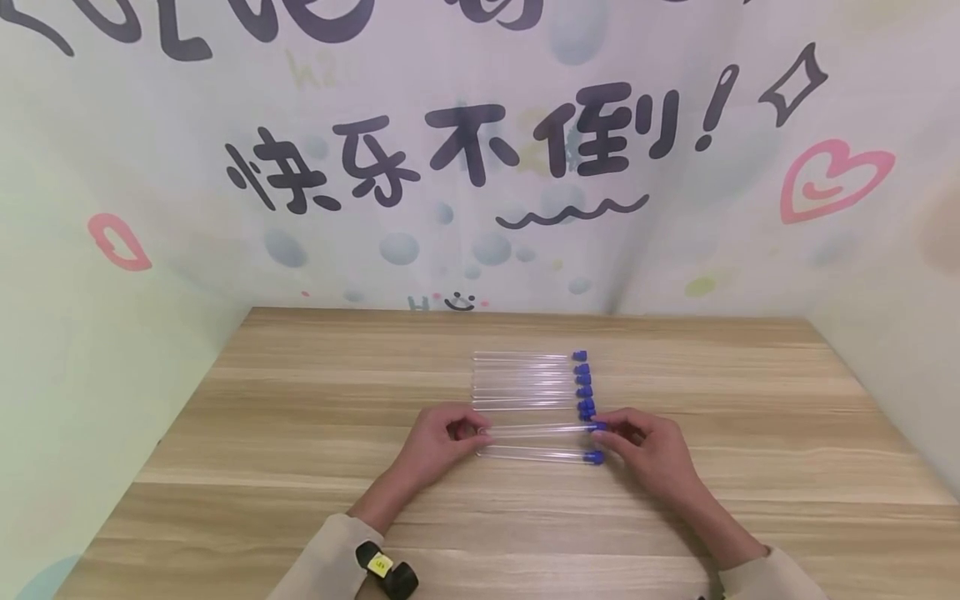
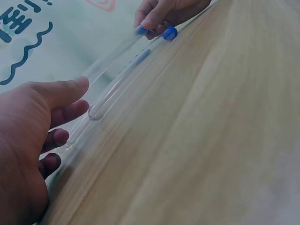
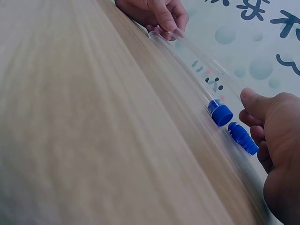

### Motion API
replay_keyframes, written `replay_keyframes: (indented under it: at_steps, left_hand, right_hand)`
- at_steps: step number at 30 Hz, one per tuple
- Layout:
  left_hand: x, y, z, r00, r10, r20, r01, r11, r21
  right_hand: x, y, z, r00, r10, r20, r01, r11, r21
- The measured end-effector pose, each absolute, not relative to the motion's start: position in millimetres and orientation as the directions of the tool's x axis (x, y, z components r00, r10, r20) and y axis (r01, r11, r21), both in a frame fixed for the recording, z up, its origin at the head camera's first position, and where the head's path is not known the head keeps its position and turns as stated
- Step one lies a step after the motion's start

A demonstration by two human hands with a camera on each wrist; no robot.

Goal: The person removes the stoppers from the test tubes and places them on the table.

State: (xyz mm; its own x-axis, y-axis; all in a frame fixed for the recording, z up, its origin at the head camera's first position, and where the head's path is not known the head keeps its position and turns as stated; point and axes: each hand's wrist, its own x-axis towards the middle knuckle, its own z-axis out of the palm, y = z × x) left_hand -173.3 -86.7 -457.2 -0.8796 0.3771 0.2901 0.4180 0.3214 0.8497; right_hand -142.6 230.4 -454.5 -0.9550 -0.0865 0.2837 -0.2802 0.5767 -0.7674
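Between my two hands a clear test tube with a blue cap [image 1: 536,431] is held level, a little above the table. My left hand [image 1: 446,442] pinches its rounded end between thumb and fingers. At the capped end, my right hand [image 1: 651,448] pinches the tube with thumb and forefinger. Nearer to me lies another capped test tube [image 1: 532,454], untouched on the wood; its blue cap [image 3: 221,114] shows plainly in the right wrist view. Beyond the held tube, several similar test tubes [image 1: 521,382] lie side by side, their blue caps all at the right.
The wood-grain table [image 1: 300,392] runs back to a white printed cloth [image 1: 420,225] with dark lettering. Pale walls [image 1: 90,350] flank the table. A black strap device with a yellow label [image 1: 380,565] sits at my left cuff.
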Motion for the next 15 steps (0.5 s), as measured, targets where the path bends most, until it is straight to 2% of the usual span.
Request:
replay_keyframes:
  at_steps: [8,15]
  left_hand:
    - [-171,-85,-453,-0.879,0.377,0.29,0.415,0.309,0.856]
    - [-163,-84,-434,-0.877,0.399,0.269,0.405,0.309,0.861]
  right_hand:
    - [-142,229,-454,-0.962,-0.055,0.267,-0.246,0.598,-0.763]
    - [-142,229,-453,-0.964,-0.045,0.261,-0.233,0.614,-0.754]
